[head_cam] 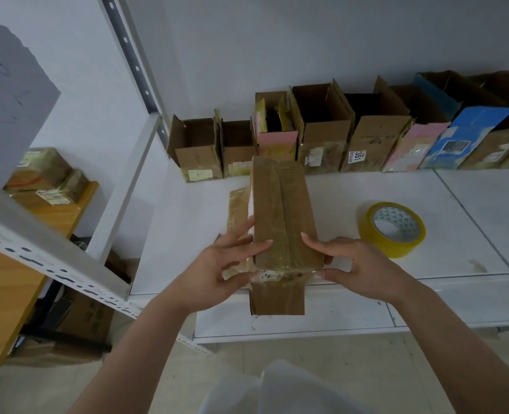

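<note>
The long brown taped cardboard box, overhanging the front edge of the white table, is gripped at its near corners by the left hand and the right hand (sealing seemingly in hand), and its loose tape is probably to be pressed flat before the yellow tape roll is fetched.

Illegible label on box
</note>
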Action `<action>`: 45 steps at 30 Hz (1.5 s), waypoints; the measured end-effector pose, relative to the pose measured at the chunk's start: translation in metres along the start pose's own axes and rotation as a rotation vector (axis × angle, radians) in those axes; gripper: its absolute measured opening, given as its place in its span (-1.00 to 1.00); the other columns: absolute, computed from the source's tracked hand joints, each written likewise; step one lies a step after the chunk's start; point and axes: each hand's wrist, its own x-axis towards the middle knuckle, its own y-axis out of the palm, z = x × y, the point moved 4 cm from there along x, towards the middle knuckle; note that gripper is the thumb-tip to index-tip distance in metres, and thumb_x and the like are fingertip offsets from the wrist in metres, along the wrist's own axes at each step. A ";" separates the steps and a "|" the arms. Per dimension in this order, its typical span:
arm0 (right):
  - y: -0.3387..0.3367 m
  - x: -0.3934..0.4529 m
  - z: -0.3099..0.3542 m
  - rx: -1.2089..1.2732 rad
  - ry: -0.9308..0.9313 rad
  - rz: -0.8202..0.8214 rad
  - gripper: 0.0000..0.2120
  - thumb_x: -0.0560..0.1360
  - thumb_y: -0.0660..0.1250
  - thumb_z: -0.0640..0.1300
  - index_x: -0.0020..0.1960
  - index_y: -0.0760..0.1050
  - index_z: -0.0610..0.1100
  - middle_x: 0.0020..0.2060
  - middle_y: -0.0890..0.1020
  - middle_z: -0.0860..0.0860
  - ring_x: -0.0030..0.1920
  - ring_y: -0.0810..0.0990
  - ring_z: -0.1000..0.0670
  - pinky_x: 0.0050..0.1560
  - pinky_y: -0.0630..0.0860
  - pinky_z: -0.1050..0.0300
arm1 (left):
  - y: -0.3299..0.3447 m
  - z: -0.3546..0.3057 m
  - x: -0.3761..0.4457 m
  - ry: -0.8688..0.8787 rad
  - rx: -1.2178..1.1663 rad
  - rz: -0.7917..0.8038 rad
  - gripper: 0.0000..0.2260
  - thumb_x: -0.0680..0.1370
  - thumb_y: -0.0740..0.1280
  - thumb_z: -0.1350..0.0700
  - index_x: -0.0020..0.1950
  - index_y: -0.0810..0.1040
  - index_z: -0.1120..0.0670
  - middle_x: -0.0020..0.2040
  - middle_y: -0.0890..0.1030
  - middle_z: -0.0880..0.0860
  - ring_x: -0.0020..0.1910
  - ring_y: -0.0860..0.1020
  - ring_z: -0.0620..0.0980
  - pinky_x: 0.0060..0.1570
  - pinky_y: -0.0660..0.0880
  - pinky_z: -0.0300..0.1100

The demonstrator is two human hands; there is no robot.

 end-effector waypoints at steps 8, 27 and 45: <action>0.000 0.002 -0.001 -0.011 0.012 -0.074 -0.41 0.33 0.45 0.15 0.32 0.37 0.34 -0.18 0.63 0.13 -0.15 0.58 0.12 -0.07 0.49 0.31 | 0.017 0.018 0.003 0.003 -0.143 -0.210 -0.55 0.50 0.40 0.29 0.32 0.55 -0.10 0.54 0.26 0.00 0.49 0.27 -0.12 0.31 0.37 -0.34; 0.025 0.007 -0.001 -0.120 0.041 -0.156 -0.42 0.43 0.39 0.16 0.40 0.39 0.05 0.04 0.61 0.03 -0.05 0.59 0.02 -0.02 0.58 0.07 | 0.022 0.038 0.006 -0.053 -0.137 -0.317 -0.58 0.48 0.46 0.23 0.27 0.55 -0.10 0.51 0.31 -0.07 0.46 0.28 -0.21 0.26 0.47 -0.22; 0.039 0.011 0.025 -0.418 -0.101 -0.383 -0.56 0.55 0.20 0.09 0.26 0.58 -0.16 0.35 0.49 -0.15 0.25 0.51 -0.23 0.10 0.60 -0.10 | 0.035 0.009 0.015 -0.051 0.015 -0.522 -0.74 0.41 0.50 0.25 0.10 0.67 0.16 0.24 0.55 -0.02 0.43 0.37 -0.01 0.36 0.26 -0.41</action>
